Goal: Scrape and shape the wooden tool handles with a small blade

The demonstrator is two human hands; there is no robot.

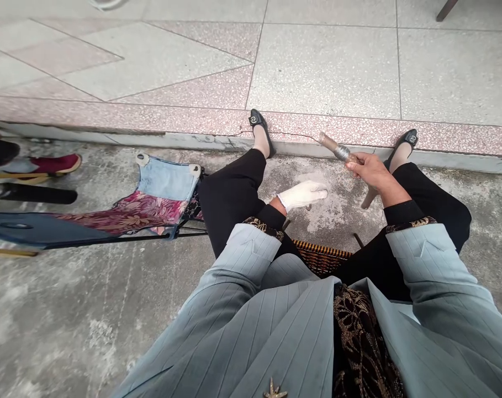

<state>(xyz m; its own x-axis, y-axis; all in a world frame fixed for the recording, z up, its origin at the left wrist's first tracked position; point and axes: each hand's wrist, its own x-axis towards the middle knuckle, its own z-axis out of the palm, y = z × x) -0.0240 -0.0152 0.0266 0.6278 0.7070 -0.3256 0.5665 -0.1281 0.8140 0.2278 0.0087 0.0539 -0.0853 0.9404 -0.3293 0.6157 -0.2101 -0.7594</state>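
Observation:
My right hand (370,168) is closed around a short brown stick (327,142) with silvery wire (342,152) wound about it. The stick tilts up to the left, its far end over the raised ledge. From that tip a thin dark line runs left along the ledge; I cannot tell whether it is wire or a crack. Below the right hand, a brown wooden-looking piece (369,197) slants downward. My left hand (304,195), in a white glove, hovers between my knees, fingers stretched to the right and close together. No object shows in it, though its underside is hidden.
I sit on a woven stool (323,257), black shoes against the pink-speckled ledge (217,122). A reclining fabric chair (151,204) with blue and red floral cloth stands at my left. Beyond it is another person's red shoe (56,164). Rough concrete (110,309) lies below the tiled step.

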